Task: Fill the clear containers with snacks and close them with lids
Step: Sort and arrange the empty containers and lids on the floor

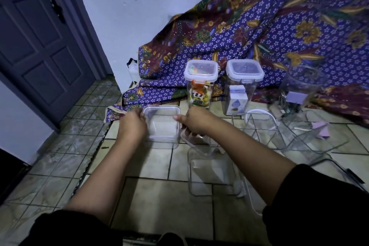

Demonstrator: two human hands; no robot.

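Both hands point(132, 124) point(194, 122) grip clear container point(161, 126) (empty) | lidded jars' point(200, 84) labels unreadable

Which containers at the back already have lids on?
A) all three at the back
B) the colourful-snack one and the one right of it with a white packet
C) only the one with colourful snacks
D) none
B: the colourful-snack container and the white-packet container each carry a white-rimmed lid, while the blurred container further right looks open on top.
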